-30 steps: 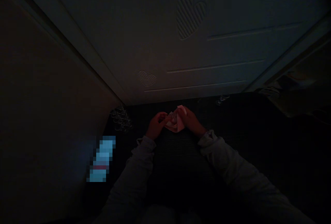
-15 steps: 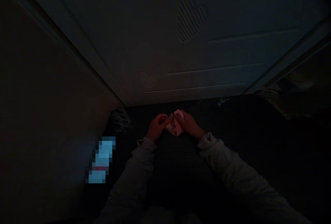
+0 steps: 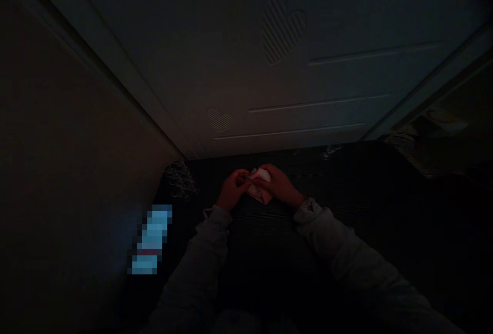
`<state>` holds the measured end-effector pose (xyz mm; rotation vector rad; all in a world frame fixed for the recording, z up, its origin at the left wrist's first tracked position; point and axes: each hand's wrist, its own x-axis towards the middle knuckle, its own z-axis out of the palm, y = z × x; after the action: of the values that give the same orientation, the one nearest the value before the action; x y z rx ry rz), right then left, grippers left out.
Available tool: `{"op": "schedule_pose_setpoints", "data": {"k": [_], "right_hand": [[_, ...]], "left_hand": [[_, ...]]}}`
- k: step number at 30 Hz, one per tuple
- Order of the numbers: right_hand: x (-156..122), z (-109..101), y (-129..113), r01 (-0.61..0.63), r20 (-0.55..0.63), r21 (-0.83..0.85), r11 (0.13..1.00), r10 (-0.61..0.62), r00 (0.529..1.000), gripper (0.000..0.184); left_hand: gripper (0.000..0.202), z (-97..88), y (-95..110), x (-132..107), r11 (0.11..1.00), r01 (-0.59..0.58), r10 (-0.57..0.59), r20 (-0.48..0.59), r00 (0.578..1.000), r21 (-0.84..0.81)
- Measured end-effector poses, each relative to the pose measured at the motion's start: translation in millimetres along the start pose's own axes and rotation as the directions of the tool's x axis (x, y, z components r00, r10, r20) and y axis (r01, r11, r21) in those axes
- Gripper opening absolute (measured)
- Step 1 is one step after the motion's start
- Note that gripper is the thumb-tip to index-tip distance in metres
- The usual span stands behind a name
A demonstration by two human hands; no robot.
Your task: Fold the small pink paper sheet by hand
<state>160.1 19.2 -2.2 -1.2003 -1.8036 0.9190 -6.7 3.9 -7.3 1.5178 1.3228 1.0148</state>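
In dim light, my right hand [image 3: 278,182] is closed on a small pink cloth [image 3: 264,199], its thumb pressed over the folds. My left hand [image 3: 232,188] meets it at the cloth's left edge. The left fingers are curled into a pinch around something small, too dark to make out. Both hands are close together above the dark table [image 3: 265,241]. A pale patch shows at the top of the cloth near the right fingers.
Several clear round pieces with shiny rims [image 3: 181,179] are clustered at the table's back left. A few similar pieces [image 3: 330,152] lie at the back right. A glowing, pixelated screen [image 3: 153,239] is at left. A panel with embossed hearts [image 3: 283,28] rises behind the table.
My right thumb has shifted down and left over the cloth, and the cloth's folds have changed shape. My left hand stays nearly where it was, still pinched.
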Motion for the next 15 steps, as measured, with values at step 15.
{"op": "schedule_pose_setpoints", "data": {"k": [15], "right_hand": [[-1,0,-3,-0.001,-0.067,0.033,0.999,0.004,0.998,0.025]], "left_hand": [[0.029,6.3,8,0,0.992,0.065,-0.068,-0.016,0.998,-0.11]]}}
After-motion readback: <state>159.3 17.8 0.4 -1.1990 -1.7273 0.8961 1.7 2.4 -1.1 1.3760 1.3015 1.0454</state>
